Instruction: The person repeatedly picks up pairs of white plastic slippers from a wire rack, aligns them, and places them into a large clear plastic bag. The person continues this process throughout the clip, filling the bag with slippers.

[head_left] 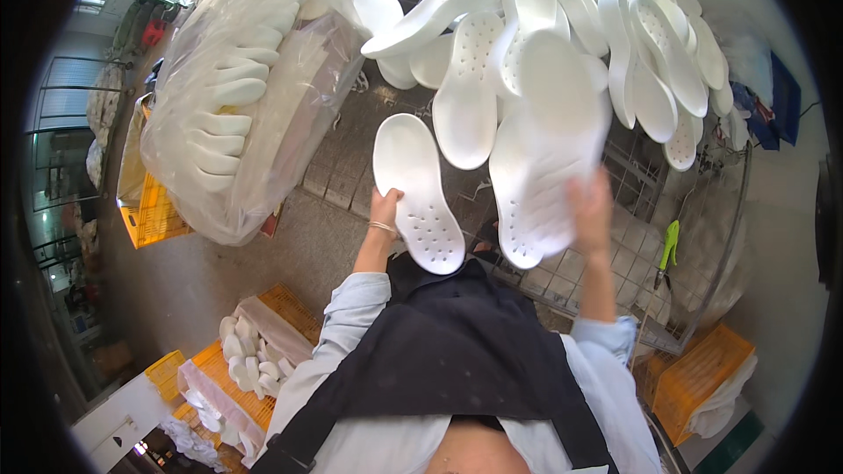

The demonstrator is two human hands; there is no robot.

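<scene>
My left hand (386,210) is closed on the edge of a white shoe insole (407,158) with small holes at its near end. Blurred by motion, my right hand (590,219) grips the right side of another white insole (562,88), tilted up. Partly behind that one, a further perforated insole (514,211) shows its near end; whether my right hand holds it too I cannot tell. Beyond both hands a loose heap of white insoles (470,79) spreads across the far side, several lying over one another.
To the left, a clear plastic bag (299,105) holds insoles in a row. Orange crates (290,307) with white pieces stand at lower left, another orange crate (702,377) at lower right. A green-handled tool (670,246) hangs by the wire rack (632,276).
</scene>
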